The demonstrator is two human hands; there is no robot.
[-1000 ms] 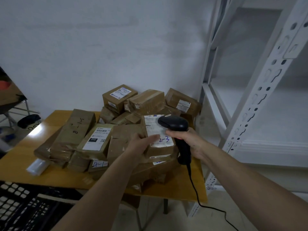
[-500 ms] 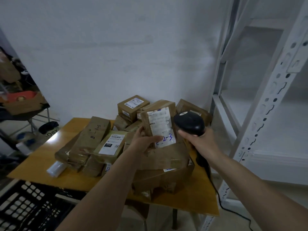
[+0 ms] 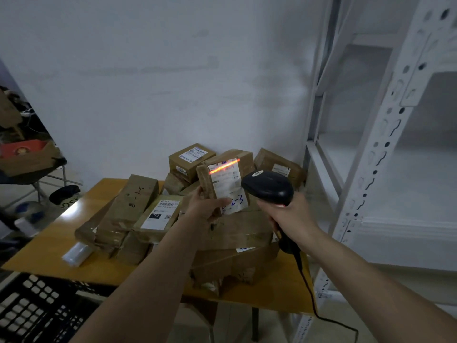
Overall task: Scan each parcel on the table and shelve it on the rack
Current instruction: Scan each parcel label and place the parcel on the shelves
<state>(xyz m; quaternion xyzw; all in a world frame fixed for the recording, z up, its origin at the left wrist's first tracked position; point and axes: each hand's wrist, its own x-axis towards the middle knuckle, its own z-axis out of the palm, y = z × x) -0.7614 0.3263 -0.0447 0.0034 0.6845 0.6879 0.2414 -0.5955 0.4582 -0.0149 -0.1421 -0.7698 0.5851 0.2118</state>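
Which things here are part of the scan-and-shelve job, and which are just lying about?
Job:
- held parcel, in left hand
- scanner, in right hand
- parcel pile
- table
- rack

Lying about:
- black crate
- clear plastic roll
- side stand clutter

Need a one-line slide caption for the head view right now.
Left hand holds a parcel upright while right hand aims scanner.

One scanner (image 3: pixel 268 186), one table (image 3: pixel 52 246), one rack (image 3: pixel 371 169), roughly a dozen parcels (image 3: pixel 158 214)
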